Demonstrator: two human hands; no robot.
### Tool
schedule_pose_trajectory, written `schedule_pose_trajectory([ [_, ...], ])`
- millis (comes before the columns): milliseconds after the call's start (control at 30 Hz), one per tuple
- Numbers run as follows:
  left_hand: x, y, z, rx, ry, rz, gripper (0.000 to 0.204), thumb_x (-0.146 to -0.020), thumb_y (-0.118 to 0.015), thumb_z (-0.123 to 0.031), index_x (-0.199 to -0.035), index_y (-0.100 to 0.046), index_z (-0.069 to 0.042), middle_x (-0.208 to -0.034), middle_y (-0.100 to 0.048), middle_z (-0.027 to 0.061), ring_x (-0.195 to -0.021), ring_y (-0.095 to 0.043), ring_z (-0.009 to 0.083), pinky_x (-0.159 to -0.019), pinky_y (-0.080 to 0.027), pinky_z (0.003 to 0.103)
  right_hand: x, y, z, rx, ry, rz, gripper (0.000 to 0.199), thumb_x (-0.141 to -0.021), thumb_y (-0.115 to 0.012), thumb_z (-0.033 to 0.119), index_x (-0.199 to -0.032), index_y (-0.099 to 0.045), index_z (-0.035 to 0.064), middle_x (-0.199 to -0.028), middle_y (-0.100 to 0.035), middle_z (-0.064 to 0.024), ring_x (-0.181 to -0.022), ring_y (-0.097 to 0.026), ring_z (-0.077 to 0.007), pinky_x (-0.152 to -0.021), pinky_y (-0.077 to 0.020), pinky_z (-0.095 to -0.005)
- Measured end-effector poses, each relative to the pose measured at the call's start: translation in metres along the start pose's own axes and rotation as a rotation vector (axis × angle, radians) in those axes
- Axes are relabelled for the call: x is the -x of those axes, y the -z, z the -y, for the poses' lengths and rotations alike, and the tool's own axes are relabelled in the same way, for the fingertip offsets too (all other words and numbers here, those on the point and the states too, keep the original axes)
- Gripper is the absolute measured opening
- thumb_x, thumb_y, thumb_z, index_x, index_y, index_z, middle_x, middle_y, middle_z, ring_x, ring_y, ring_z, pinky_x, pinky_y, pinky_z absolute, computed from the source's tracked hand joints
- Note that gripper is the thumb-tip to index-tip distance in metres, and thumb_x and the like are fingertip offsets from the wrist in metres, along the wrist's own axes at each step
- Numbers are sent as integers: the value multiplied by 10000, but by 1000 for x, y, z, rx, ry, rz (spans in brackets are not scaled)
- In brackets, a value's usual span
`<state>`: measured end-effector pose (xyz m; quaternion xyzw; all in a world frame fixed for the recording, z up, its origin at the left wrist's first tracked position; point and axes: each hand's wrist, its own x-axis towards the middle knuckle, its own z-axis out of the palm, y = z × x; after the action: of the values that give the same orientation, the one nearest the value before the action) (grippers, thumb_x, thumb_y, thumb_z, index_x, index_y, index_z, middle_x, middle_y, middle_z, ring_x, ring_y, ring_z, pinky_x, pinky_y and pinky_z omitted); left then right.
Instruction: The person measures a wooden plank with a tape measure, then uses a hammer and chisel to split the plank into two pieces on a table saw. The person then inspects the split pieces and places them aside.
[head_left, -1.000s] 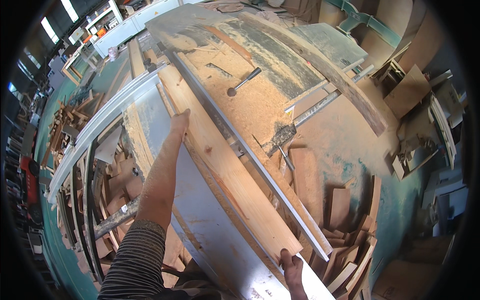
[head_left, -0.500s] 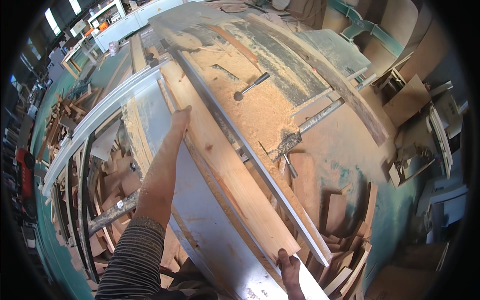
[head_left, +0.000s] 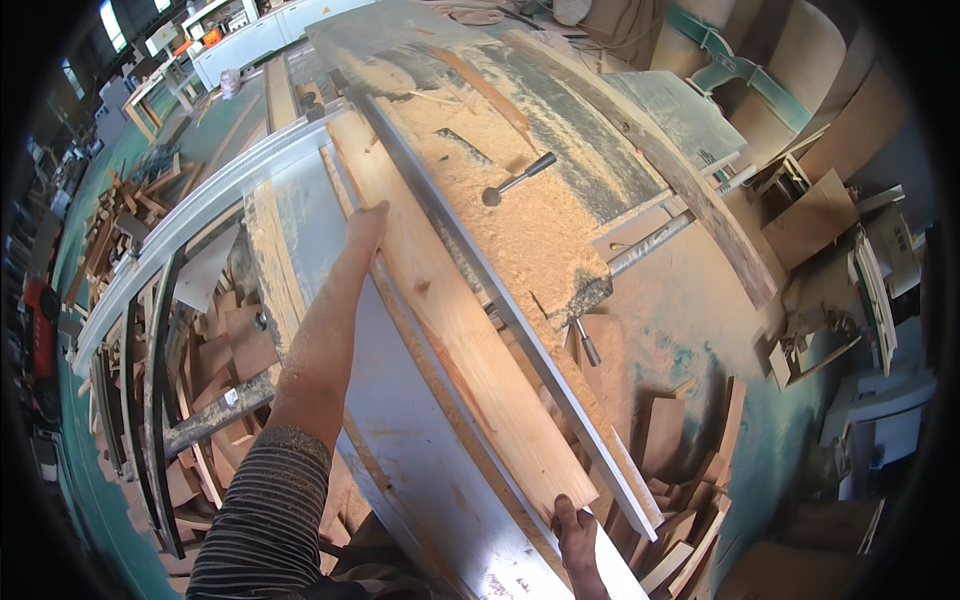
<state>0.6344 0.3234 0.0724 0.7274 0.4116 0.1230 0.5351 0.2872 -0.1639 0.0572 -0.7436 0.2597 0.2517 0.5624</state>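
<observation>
A long pale pine board [head_left: 425,290] with a few knots lies lengthwise on a grey metal machine table [head_left: 385,365]. My left hand [head_left: 368,228] grips its left edge toward the far end, fingertips over the top face. At the near end, my right hand [head_left: 577,535] holds the corner, thumb on top and the other fingers mostly hidden below. To the right, a straight metal fence [head_left: 480,262] runs alongside the board, with a narrow gap between them toward the near end. Thin wood strips [head_left: 400,325] lie along the board's left side.
Sawdust covers the table [head_left: 470,190] beyond the fence, where a black-knobbed lever [head_left: 520,178] sticks up. A rough plank [head_left: 650,150] lies farther right. Offcuts [head_left: 690,500] are heaped at lower right, and more scrap wood [head_left: 225,340] lies beneath the metal frame [head_left: 170,265] on the left.
The view has shifted slightly. Both hands keep their hold, and the board stays in nearly the same place along the fence.
</observation>
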Motion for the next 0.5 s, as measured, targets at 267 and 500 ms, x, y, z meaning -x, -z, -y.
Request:
schedule_pose_trajectory([
  [267,-34,3,9,-42,17,-1,545,-862,-684,-409,-1137,-693,62,-967,-731,154,-816,-722,268,-583,-556,422,-1,-8,15,19,5,12,624,-991,-626,524,-719,-673,-36,-566,-549,-36,-525,-469,-111,-491,-337,-310],
  [500,-40,3,4,-5,18,13,543,-865,-687,-411,-1172,-684,37,-994,-729,139,-843,-726,278,-633,-577,444,-8,-17,20,9,-45,12,629,-981,-630,546,-717,-665,-24,-606,-574,-45,-551,-478,-111,-516,-350,-299],
])
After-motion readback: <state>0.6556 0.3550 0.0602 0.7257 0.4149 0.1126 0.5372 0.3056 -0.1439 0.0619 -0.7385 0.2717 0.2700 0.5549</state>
